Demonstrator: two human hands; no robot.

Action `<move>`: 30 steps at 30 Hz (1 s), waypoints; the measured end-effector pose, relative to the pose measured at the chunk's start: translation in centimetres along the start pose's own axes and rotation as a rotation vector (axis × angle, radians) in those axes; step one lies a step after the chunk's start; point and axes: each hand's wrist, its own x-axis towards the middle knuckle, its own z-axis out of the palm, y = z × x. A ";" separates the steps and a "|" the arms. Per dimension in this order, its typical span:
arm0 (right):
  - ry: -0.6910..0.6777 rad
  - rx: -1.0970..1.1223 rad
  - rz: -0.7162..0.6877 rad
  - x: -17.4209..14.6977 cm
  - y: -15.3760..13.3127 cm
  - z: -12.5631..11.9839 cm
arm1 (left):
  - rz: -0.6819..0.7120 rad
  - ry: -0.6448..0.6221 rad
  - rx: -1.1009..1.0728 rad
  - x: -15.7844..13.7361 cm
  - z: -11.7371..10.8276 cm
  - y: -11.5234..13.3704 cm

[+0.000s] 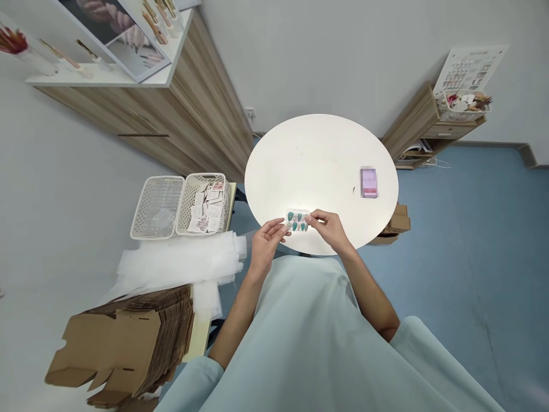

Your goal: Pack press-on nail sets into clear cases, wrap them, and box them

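L hand (pixel 265 243) pinches L edge of card w/ teal nail-shaped pcs (pixel 297 218), fingers nearly closed; R hand (pixel 328 229) likewise at R edge, prob. to steady it face-up. Card just below frame ctr, over white surface (pixel 317 160); purple item (pixel 369 182) right of ctr, prob. aside for working room.

We're just getting pixels on the purple thing (pixel 369 182), losing the frame (pixel 136 56) up top, missing bits of card (pixel 297 221) behind fingers (pixel 322 220).

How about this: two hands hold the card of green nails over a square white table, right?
Not square: the head view shows a rounded white table. The left hand and right hand do hold the card of green nails over it.
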 end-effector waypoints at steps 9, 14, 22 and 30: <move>0.057 -0.003 0.004 0.4 0.0 -1.2 | -0.015 0.007 0.047 0.5 0.6 -0.4; 0.072 -0.035 -0.003 0.4 0.0 -1.2 | -0.039 -0.022 0.071 0.8 0.2 -0.7; 0.089 -0.133 -0.122 -0.1 -0.1 -0.9 | -0.092 -0.042 0.075 1.4 0.1 -0.8; 0.097 -0.145 -0.177 -1.3 -0.1 -0.8 | -0.109 -0.043 0.063 1.7 0.9 -0.1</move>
